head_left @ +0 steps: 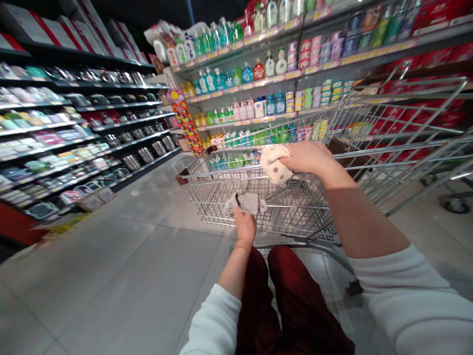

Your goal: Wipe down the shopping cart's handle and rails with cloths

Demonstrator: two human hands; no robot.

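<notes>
My left hand (244, 226) is closed on a grey patterned cloth (249, 203) with a dark strip on it, against the near side of a wire shopping cart (212, 197). Higher and to the right, my right hand (308, 157) grips a cream cloth with brown spots (276, 170) at the cart's top rail. Part of the spotted cloth hangs below that rail. The fingertips of both hands are partly hidden by the cloths.
Shelves of pump bottles and tubs (254, 108) stand behind the cart. Pots and other kitchenware fill the shelves (121, 133) on the left. More cart frames (414, 118) extend to the right, with a caster wheel (456, 203). Grey tiles (148, 276) cover the floor.
</notes>
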